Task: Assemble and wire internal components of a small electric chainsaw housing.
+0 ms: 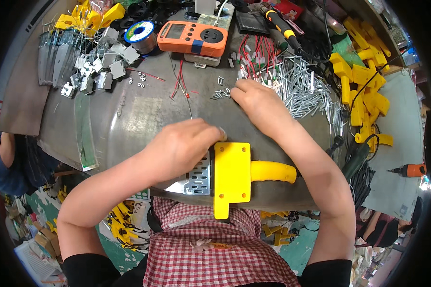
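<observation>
On the bench edge in front of me lies a yellow-handled tool (232,174), its handle pointing right and a perforated metal plate (198,178) on its left side. My left hand (184,146) lies over the plate's upper part, fingers curled and pressed together by the housing's top left corner. What those fingers pinch, if anything, is hidden. My right hand (261,103) reaches farther out, its fingers bent closed beside a few small screws (220,93); whatever is between its fingertips cannot be seen. Screw holes show at the housing's corners.
Long screws (304,88) are heaped at right of my right hand, beside red wires (256,52). An orange multimeter (192,38) and a solder spool (141,36) stand behind. Yellow housings (368,100) pile at right; grey switches (107,62) lie at left. Another person's arm (7,150) shows far left.
</observation>
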